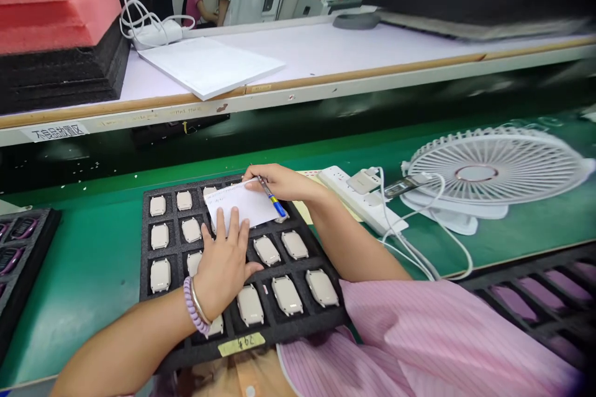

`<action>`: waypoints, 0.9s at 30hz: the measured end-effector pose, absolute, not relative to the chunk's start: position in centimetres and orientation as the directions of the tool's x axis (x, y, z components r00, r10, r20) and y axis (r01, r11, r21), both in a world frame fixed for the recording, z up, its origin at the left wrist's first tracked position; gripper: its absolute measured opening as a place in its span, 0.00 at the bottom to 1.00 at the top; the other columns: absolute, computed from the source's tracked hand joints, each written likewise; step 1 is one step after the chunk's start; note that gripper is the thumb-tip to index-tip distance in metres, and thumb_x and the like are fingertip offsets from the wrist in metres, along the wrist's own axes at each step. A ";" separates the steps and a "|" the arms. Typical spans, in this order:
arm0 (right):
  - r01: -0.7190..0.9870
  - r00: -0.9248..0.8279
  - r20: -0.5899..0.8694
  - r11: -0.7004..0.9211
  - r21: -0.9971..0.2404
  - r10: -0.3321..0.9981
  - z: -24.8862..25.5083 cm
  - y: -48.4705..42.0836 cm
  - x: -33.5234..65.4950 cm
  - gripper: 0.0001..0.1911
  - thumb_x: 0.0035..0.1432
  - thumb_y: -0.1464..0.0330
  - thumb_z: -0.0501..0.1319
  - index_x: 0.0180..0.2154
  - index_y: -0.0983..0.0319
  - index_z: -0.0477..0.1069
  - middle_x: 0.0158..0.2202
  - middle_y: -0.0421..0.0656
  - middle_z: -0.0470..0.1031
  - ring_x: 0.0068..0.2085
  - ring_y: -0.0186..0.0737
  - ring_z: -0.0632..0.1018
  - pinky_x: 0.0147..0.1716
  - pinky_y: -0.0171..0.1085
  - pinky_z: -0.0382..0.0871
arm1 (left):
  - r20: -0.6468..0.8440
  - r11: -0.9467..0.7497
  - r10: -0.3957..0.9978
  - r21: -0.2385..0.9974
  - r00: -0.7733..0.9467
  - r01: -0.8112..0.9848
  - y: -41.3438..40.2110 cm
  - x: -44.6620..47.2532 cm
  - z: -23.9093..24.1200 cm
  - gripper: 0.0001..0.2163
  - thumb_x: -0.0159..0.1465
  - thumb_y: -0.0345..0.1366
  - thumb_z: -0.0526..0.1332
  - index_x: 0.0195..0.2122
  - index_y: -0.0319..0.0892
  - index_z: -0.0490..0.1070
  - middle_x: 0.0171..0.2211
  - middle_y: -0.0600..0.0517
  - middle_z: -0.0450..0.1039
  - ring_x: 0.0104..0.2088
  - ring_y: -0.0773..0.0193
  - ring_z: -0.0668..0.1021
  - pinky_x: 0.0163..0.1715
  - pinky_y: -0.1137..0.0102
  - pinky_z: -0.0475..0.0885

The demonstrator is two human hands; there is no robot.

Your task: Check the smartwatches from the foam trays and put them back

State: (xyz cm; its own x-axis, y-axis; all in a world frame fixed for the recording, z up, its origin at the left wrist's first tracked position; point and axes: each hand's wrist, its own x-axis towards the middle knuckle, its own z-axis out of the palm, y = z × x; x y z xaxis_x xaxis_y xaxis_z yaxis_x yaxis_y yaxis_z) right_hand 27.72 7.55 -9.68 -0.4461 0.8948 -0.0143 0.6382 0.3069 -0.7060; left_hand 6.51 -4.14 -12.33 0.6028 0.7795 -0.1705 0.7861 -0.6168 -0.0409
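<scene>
Green conveyor-belt matting (93, 260) carries a black foam tray (153, 298) of pale rounded-rectangle casings (287, 295); about seventeen show, others covered. On the tray's far half lies one white paper slip (246, 203), long axis running left-right. Left hand (223, 263), fingers spread, presses it flat. Right hand (279, 181) pinches one blue-tipped pen (271, 197), its tip pointing toward the slip's far edge.

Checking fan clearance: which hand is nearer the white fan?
Right. The right hand, holding a pen, is at the paper slip's top edge, toward the white fan; the left hand lies farther left.
</scene>
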 end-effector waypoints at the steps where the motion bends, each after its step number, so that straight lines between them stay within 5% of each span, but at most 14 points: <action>1: 0.586 -0.417 0.014 0.280 -0.760 0.909 -9.1 7.4 28.1 0.15 0.63 0.56 0.61 0.36 0.62 0.73 0.35 0.45 0.78 0.35 0.43 0.76 0.34 0.37 0.66 | -0.147 -0.630 0.768 -0.004 0.623 0.776 -4.1 6.4 -12.5 0.40 0.71 0.57 0.57 0.77 0.42 0.47 0.78 0.40 0.35 0.76 0.32 0.46 0.66 0.30 0.61; 7: 0.409 -0.322 0.100 0.233 -0.882 0.942 -4.1 7.0 29.3 0.27 0.57 0.44 0.68 0.38 0.62 0.76 0.36 0.46 0.78 0.35 0.42 0.75 0.35 0.38 0.67 | -0.284 -0.677 0.560 0.385 0.778 0.627 -3.3 5.4 -13.2 0.42 0.67 0.70 0.48 0.76 0.52 0.50 0.78 0.43 0.33 0.76 0.30 0.38 0.66 0.23 0.40; 16: 0.240 -0.207 0.253 0.300 -0.923 0.945 2.8 11.0 27.0 0.21 0.50 0.54 0.75 0.36 0.62 0.76 0.33 0.43 0.76 0.33 0.38 0.73 0.30 0.34 0.67 | -0.382 -0.571 0.526 0.504 0.760 0.648 -3.3 4.9 -9.9 0.41 0.69 0.67 0.50 0.76 0.50 0.47 0.77 0.45 0.27 0.76 0.38 0.30 0.70 0.32 0.27; 22: 0.483 0.099 0.391 0.300 -0.823 0.915 6.9 18.1 23.1 0.12 0.69 0.67 0.58 0.50 0.64 0.74 0.43 0.49 0.80 0.39 0.41 0.80 0.38 0.40 0.77 | -0.375 -0.559 0.526 0.525 0.764 0.642 -3.6 4.6 -9.2 0.41 0.69 0.66 0.51 0.76 0.48 0.47 0.77 0.45 0.27 0.76 0.37 0.30 0.70 0.33 0.27; 27: 0.712 0.075 0.408 0.237 -0.660 0.910 6.9 20.2 23.7 0.16 0.63 0.67 0.66 0.52 0.66 0.77 0.51 0.56 0.80 0.53 0.53 0.79 0.54 0.48 0.73 | -0.358 -0.564 0.515 0.543 0.779 0.622 -3.1 4.5 -9.6 0.42 0.68 0.67 0.53 0.76 0.48 0.49 0.77 0.43 0.29 0.76 0.34 0.33 0.70 0.31 0.28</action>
